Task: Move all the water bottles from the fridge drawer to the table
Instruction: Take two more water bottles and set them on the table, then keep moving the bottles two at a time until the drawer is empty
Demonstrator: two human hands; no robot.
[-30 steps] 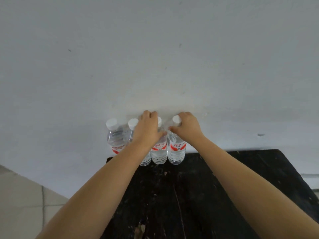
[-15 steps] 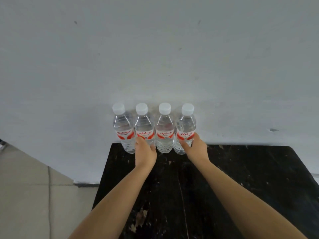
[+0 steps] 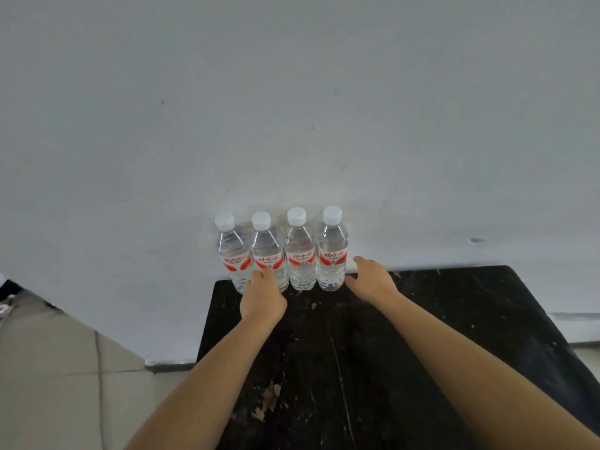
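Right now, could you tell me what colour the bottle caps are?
White, on all four bottle caps, seen in the head view.

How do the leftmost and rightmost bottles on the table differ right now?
The leftmost bottle shows Latin lettering on its red label; the rightmost bottle shows Chinese characters. The leftmost stands at the left edge of the table; the rightmost stands further in. The left hand partly hides the leftmost's base, while the right hand lies just beside the rightmost, contact unclear. Both stand upright, clear, white-capped, against the wall.
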